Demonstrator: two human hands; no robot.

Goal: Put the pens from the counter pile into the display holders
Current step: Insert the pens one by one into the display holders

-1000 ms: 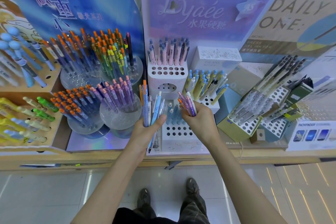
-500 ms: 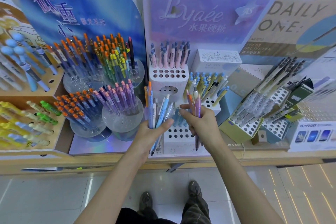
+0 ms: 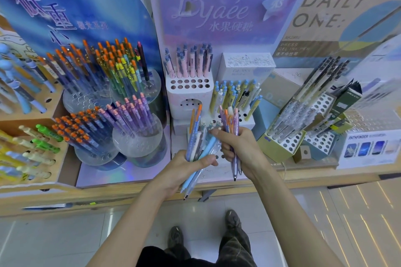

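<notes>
Contact is new: my right hand (image 3: 243,149), curled round a purple bunch (image 3: 230,118), has moved in from 3 o'clock onto the mixed bundle (image 3: 195,134) my left hand (image 3: 186,167) grips; sorting, I judge, not slotting at 12 o'clock.

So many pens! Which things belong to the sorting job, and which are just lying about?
In the job: left hand gripping mixed blue pen bundle; right hand holding purple orange-capped pens; white holed holder.
Lying about: dark green carton; white patterned box.
</notes>
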